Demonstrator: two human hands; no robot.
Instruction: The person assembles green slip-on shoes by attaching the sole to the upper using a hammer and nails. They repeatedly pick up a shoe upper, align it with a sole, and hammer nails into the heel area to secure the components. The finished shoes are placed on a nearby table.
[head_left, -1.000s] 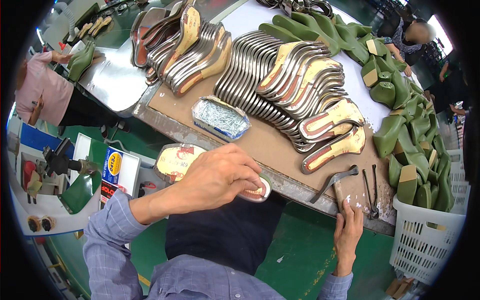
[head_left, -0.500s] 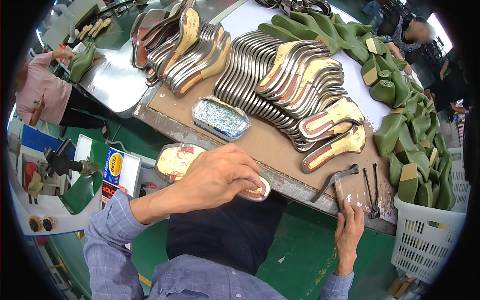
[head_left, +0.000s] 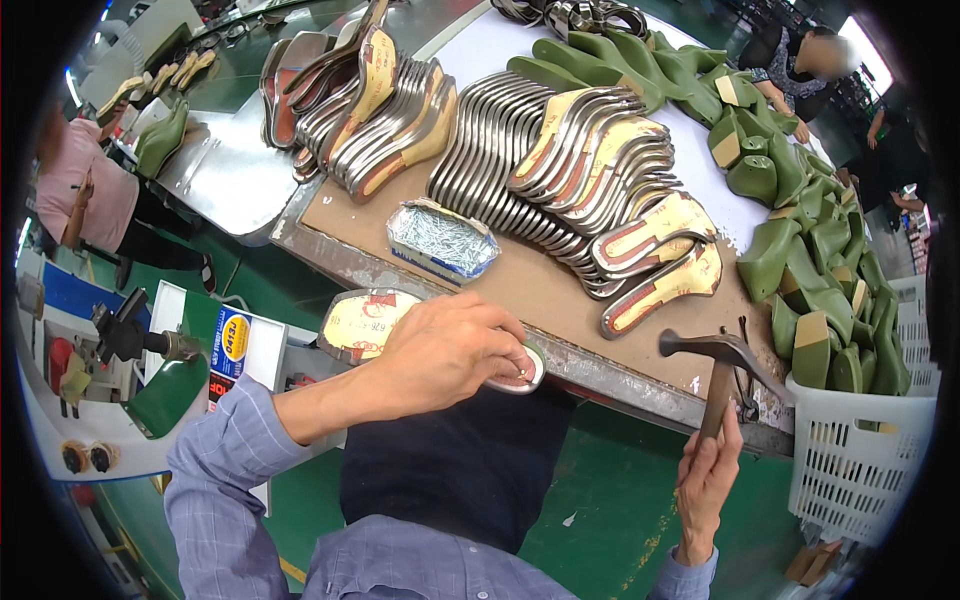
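Observation:
My right hand [head_left: 708, 478] grips a hammer [head_left: 716, 392] by its wooden handle, its dark metal head raised above the table's near edge. My left hand [head_left: 455, 345] reaches across an insole [head_left: 360, 322] with a cream, printed face, fixed on a green shoe last [head_left: 540, 358] held in front of my lap. Its thumb and fingers are closed in a pinch over the reddish-brown end of the insole, on what looks like a small nail [head_left: 523, 372]. The palm hides the insole's middle. Behind the last, a torn box of nails [head_left: 440, 240] stands on the table's edge.
Stacked metal-edged insoles [head_left: 590, 160] cover the table [head_left: 350, 225], with another stack [head_left: 395, 120] to their left. Green shoe lasts [head_left: 800, 250] heap at the right, above a white basket [head_left: 850, 450]. Pincers [head_left: 745, 385] lie behind the hammer. Other people work at far left and right.
My right hand has closed around the hammer and lifted it off the table, its head now higher and turned. The left hand keeps its pinch at the end of the insole.

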